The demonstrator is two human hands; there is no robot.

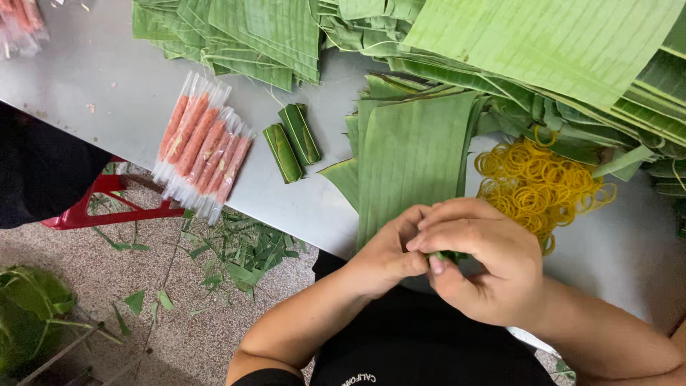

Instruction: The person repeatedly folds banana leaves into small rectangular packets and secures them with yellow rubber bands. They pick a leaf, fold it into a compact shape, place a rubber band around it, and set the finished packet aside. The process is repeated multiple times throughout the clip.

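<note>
Grey table (86, 78) over a leaf-strewn floor (193, 336); both hands' fingers (429, 221) pinch what seems a leaf roll (449, 254).

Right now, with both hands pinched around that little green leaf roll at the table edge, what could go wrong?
The leaf roll is nearly hidden between the left hand and right hand, held past the table's edge; if it slips, it would likely land on the lap or floor. The plastic-wrapped sausages overhang that edge and a bump could tip them off. The yellow rubber bands lie loose and could scatter.
</note>
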